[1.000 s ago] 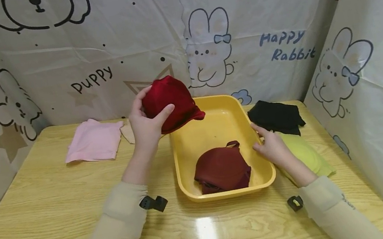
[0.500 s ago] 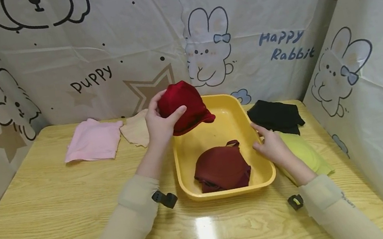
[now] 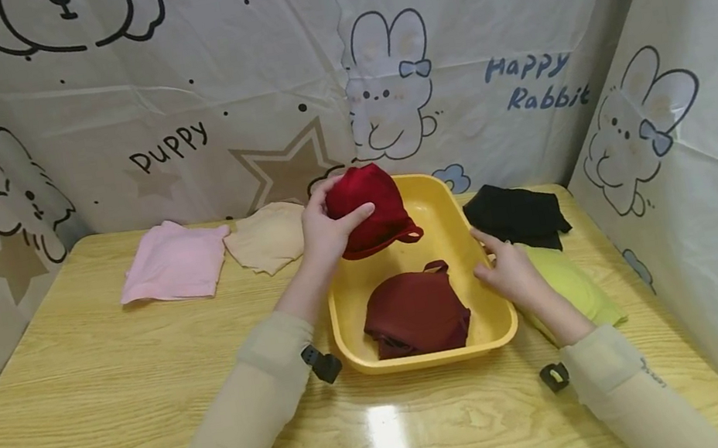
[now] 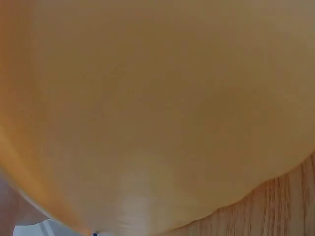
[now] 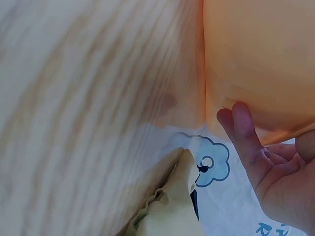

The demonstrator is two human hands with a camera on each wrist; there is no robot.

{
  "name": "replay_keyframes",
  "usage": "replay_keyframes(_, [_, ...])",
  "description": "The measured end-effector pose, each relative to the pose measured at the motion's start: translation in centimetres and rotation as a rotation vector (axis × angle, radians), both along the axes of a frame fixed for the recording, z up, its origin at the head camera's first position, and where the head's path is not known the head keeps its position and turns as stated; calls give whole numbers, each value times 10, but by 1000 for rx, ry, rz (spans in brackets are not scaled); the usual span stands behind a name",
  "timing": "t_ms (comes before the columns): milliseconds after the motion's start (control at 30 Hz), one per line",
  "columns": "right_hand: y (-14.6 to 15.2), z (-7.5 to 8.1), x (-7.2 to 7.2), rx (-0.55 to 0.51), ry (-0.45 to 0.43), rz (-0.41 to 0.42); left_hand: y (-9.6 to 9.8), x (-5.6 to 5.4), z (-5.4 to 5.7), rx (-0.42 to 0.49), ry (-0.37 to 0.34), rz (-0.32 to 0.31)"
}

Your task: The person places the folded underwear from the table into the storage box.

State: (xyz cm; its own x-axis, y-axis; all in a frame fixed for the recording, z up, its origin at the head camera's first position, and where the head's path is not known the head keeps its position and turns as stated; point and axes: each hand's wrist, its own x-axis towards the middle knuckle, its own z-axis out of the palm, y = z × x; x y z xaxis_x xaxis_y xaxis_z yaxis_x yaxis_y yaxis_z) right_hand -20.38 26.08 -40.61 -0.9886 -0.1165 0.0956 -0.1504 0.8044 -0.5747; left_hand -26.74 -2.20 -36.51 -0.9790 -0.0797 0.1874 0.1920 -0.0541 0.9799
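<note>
My left hand holds a folded bright red bra over the far left part of a yellow plastic basin, thumb across the front of the cup. The bra hangs tilted above the basin floor, a small loop at its lower right. Inside the basin, near its front wall, lies a folded maroon bra with a strap loop on top. My right hand grips the basin's right rim; in the right wrist view its fingers press the outer wall. The basin's wall fills most of the left wrist view.
Folded pink cloth and beige cloth lie at the back left of the wooden table. Right of the basin are a folded black cloth and a yellow-green one. Printed curtains stand behind and beside the table.
My left hand has carried the bright red bra to the right and lower, over the basin, uncovering the beige cloth. My right hand stays at the rim.
</note>
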Motion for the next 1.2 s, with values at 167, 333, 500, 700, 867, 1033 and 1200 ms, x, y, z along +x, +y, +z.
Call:
replay_keyframes(167, [-2, 2, 0, 5, -5, -3, 4, -5, -2, -32, -64, -17])
replay_keyframes(333, [-4, 4, 0, 17, -9, -12, 5, -11, -5, -42, -110, -56])
replay_keyframes(500, [-5, 4, -1, 31, -13, -26, 5, -16, -9, -86, -166, -91])
replay_keyframes(700, [-5, 2, 0, 39, -20, -35, 6, -23, -15, -83, -249, -115])
replay_keyframes(867, [-5, 1, 0, 43, -15, -35, 8, -26, -21, -116, -283, -102])
replay_keyframes(1033, [-5, 1, -1, 48, -2, -29, 11, -30, -26, -127, -281, -92])
replay_keyframes(1200, [-5, 2, -1, 47, 0, -28, 14, -35, -30, -133, -251, -99])
